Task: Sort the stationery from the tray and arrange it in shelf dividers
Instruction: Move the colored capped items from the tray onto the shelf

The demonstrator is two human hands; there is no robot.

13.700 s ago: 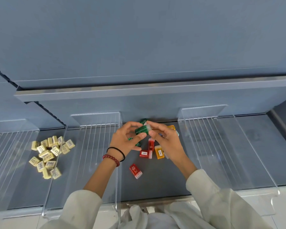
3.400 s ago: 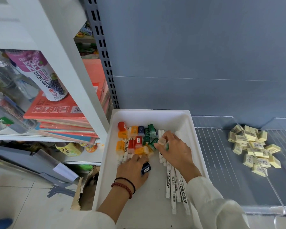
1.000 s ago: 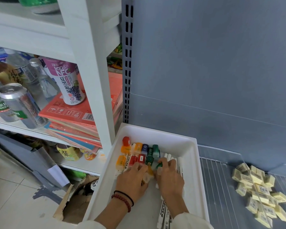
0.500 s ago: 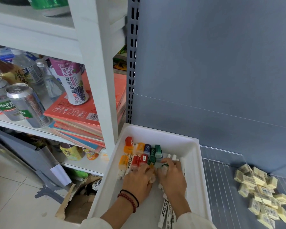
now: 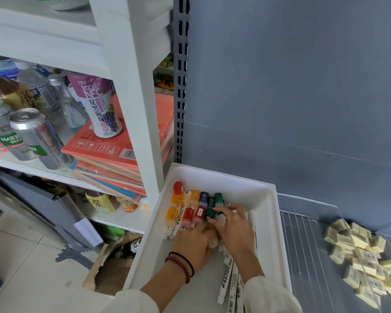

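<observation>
A white tray (image 5: 269, 197) stands on the shelf's left end. In it lie small coloured cases (image 5: 191, 214) in red, orange, blue and green, over several white pens (image 5: 229, 274). Both hands are down in the tray, side by side. My left hand (image 5: 193, 243) lies palm down with its fingers curled over cases near the red ones; what it holds is mostly hidden. My right hand (image 5: 234, 230) pinches a green case (image 5: 210, 213) at its fingertips, a clear-capped one beside its thumb. Yellow erasers (image 5: 361, 251) are piled to the right between clear shelf dividers (image 5: 307, 213).
A white shelf post (image 5: 133, 98) rises close to the tray's left. Behind it are drink cans (image 5: 35, 137), bottles and a stack of red pads (image 5: 113, 159). A torn cardboard box (image 5: 113, 265) sits on the floor below. A grey back panel (image 5: 291, 86) closes the shelf.
Over the last second both hands have crept a little further into the pile of cases, the right fingers closing on the green one. Long before, they handled green cases in a divider bay.
</observation>
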